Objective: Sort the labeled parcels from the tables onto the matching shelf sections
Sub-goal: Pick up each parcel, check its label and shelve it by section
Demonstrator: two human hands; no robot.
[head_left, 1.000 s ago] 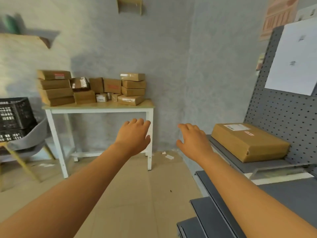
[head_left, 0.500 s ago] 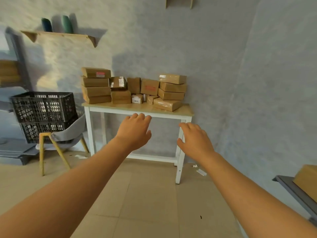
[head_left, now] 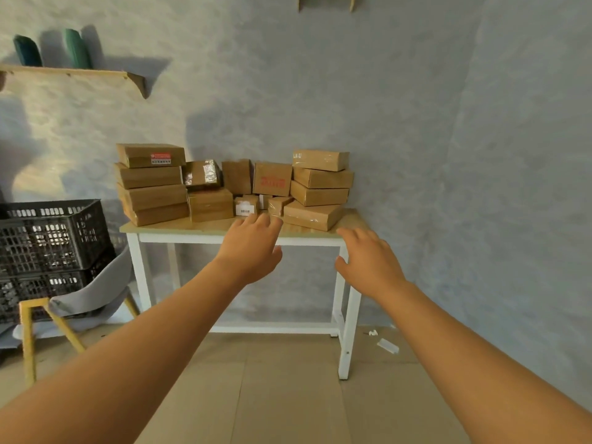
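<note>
Both hands, left [head_left: 251, 251] and right [head_left: 368, 261], reached empty with fingers spread toward parcels [head_left: 320, 187] stacked along the table's [head_left: 179, 230] back edge; taped cardboard boxes, likely stiff and light, best gripped by opposite sides.

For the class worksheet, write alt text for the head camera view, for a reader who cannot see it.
Two bare arms reach forward, the left hand and right hand open and empty, toward a white-legged wooden table stacked with brown cardboard parcels against a grey wall. Black plastic crates sit on a grey chair at left.
</note>
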